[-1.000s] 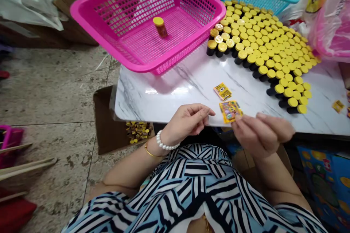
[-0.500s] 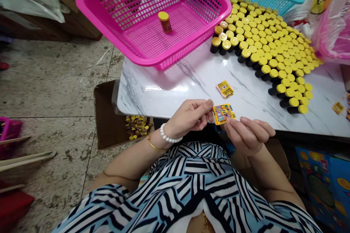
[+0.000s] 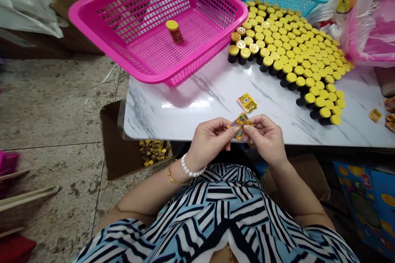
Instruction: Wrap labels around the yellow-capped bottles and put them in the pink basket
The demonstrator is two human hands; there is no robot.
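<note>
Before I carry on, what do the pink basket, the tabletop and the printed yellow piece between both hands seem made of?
Pink basket: likely molded plastic, semi-gloss, from its even color and lattice walls.
Tabletop: glossy, with bright reflections; grey veins suggest marble, possibly imitation.
Printed yellow piece: thin and flat, perhaps paper or plastic film; too small to tell, finish included.
</note>
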